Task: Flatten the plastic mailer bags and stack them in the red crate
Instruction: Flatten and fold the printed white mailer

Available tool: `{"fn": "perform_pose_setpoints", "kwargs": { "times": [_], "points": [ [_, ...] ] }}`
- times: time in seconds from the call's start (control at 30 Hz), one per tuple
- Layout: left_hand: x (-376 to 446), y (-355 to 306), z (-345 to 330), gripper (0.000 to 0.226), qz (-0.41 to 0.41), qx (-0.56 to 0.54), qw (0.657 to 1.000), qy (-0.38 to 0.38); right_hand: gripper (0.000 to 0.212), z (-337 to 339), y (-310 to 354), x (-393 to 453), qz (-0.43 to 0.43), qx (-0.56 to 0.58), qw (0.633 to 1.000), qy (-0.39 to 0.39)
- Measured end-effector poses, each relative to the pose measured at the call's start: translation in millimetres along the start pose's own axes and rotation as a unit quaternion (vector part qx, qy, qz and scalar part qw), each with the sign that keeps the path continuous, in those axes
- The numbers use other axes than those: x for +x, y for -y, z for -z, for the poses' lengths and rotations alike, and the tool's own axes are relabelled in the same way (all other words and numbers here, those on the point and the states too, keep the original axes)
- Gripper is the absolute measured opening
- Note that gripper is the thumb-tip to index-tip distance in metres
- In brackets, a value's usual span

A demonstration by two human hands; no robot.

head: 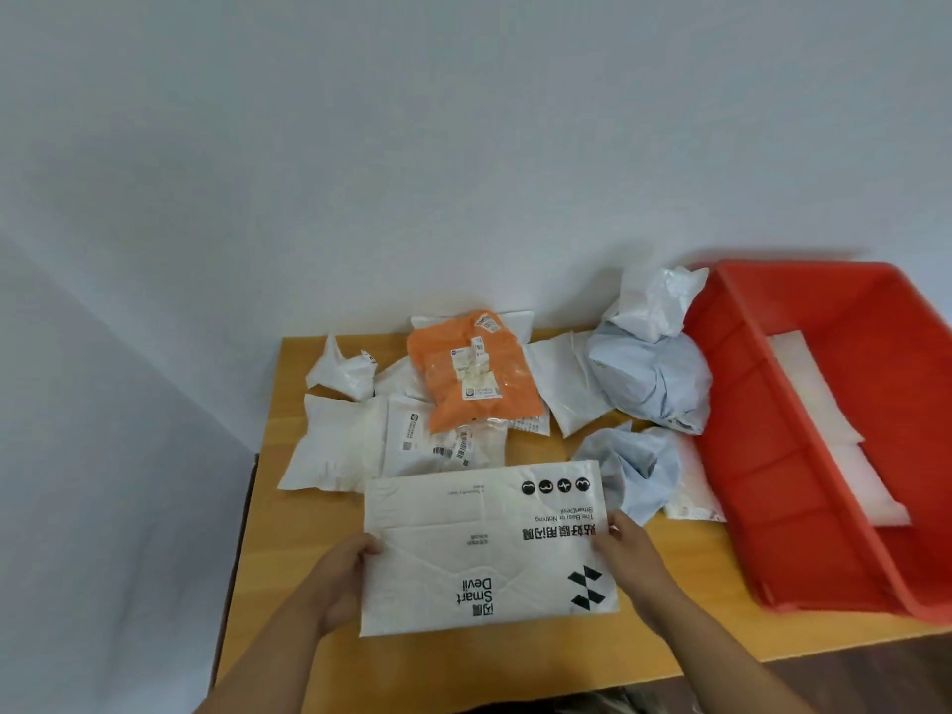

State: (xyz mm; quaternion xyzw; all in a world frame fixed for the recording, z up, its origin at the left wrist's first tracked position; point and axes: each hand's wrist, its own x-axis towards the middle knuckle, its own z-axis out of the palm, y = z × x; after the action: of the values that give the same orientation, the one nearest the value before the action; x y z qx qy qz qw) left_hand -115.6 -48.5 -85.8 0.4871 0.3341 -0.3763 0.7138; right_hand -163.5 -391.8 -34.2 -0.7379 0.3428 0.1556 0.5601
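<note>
The wooden table (685, 605) carried the red crate (803, 487) at its right edge, flat white bags inside. Crumpled mailers (463, 383) crowded the far edge. At the near edge, the printed white mailer (484, 548) lay flat, left hand (342, 584) gripping its left side, right hand (626, 553) pinching its right.

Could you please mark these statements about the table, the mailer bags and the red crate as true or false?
1. Both hands hold the printed white mailer. True: left hand at its left edge, right hand at its right.
2. The red crate holds nothing. False: flat white bags lie inside.
3. The orange mailer lies in the crate. False: it lies on the pile on the table.
4. The crate stands to the right of the pile. True.
</note>
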Motion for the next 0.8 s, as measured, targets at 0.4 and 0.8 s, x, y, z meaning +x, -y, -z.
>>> {"fn": "perform_pose_setpoints", "kwargs": {
  "times": [0.4,0.8],
  "points": [
    [-15.4,-78.3,-102.0,0.050,-0.093,-0.071,0.975,0.188,0.086,77.4,78.7,-9.0,0.070,0.444,0.890,0.081],
    [-26.7,-101.2,-242.2,0.058,-0.132,-0.095,0.946,0.280,0.014,114.4,112.4,-10.4,0.145,0.400,0.905,-0.004]
  ]
}}
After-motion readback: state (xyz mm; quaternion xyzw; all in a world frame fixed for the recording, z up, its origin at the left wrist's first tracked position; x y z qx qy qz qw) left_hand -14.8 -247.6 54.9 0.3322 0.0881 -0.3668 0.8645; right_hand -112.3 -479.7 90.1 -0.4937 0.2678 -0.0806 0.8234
